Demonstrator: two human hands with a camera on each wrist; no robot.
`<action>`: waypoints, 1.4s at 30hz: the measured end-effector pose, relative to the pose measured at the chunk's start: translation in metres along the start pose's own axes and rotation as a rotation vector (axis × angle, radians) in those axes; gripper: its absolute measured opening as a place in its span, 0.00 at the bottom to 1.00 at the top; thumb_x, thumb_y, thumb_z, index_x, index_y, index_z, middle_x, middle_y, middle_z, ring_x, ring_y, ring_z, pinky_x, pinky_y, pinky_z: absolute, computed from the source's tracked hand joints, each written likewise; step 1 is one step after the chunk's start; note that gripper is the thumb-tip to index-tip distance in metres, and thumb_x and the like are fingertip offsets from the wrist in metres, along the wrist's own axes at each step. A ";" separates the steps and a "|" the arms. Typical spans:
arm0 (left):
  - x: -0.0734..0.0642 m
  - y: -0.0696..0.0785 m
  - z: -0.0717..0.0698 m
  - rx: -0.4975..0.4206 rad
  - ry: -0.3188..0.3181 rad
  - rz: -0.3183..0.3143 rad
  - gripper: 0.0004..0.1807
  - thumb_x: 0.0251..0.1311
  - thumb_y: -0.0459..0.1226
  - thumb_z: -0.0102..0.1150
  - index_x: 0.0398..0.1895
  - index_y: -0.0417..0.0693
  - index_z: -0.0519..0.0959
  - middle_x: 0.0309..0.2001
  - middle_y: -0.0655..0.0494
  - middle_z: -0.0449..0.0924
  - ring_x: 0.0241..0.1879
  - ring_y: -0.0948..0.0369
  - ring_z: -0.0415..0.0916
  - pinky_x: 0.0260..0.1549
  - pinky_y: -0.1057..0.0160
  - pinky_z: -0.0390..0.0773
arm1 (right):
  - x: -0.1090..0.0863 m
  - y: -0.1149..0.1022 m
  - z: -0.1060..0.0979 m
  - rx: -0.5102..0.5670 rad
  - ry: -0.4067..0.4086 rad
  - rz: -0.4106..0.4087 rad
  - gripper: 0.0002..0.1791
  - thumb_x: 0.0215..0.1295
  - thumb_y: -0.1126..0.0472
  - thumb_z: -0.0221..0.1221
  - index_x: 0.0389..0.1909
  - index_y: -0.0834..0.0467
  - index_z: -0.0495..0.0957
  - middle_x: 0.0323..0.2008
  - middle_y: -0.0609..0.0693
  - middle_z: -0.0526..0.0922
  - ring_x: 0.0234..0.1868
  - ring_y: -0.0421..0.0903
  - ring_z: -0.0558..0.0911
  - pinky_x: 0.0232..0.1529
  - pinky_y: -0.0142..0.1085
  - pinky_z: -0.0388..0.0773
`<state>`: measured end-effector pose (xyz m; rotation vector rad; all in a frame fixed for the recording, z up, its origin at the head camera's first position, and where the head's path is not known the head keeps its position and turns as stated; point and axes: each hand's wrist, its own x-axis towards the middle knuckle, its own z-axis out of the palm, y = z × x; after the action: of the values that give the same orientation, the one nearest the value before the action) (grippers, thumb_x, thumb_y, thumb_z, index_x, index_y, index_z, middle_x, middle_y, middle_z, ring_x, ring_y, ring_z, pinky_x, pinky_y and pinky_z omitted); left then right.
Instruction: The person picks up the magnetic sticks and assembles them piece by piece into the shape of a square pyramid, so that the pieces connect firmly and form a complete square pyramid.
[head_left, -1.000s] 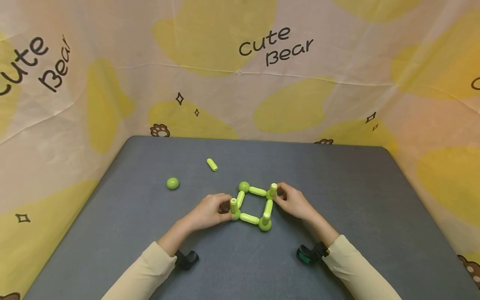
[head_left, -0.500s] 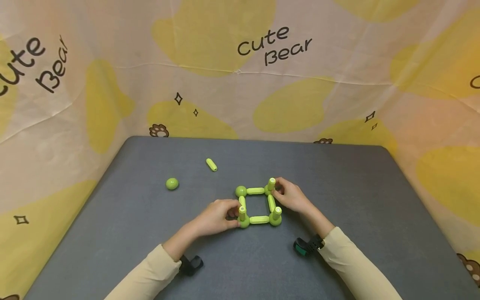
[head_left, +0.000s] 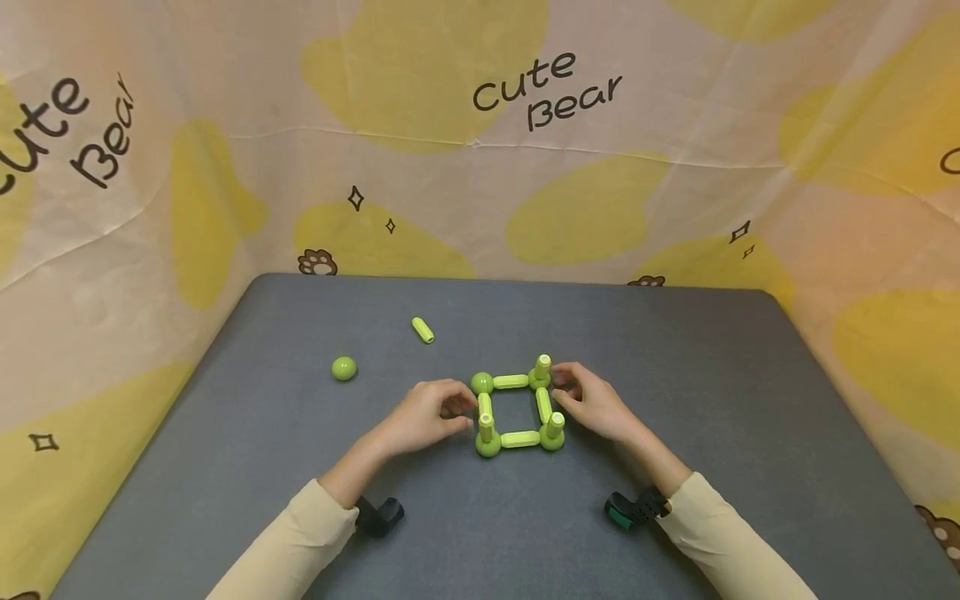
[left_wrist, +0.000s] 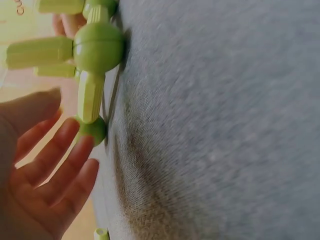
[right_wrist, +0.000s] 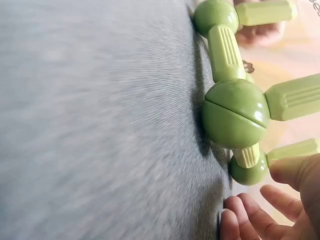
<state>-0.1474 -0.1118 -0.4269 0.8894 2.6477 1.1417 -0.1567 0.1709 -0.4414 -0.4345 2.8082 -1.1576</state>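
In the head view, both hands have just let go of the square frame, which lies flat on the grey table — its joints seem to hold unaided. The left hand is loosely curved by its left side; the right hand is parted beside the far right corner. Upright rods stand at three corners; the far left ball bears none. A loose rod and loose ball lie apart, unattached.

The left wrist view shows fingers spread, gripping nothing.

In the right wrist view, the hand holds nothing; whether its thumb touches the far right ball, I cannot tell.
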 end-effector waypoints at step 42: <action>0.031 -0.009 -0.005 0.017 -0.033 -0.105 0.09 0.54 0.34 0.63 0.39 0.49 0.81 0.37 0.57 0.81 0.33 0.64 0.79 0.30 0.68 0.76 | -0.035 -0.007 0.001 -0.104 -0.015 -0.123 0.22 0.54 0.65 0.63 0.52 0.60 0.73 0.35 0.48 0.77 0.33 0.42 0.75 0.33 0.32 0.72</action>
<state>-0.1786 -0.1024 -0.4261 0.7554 2.6469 1.0727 -0.1216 0.1755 -0.4392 -0.6288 2.8732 -1.0268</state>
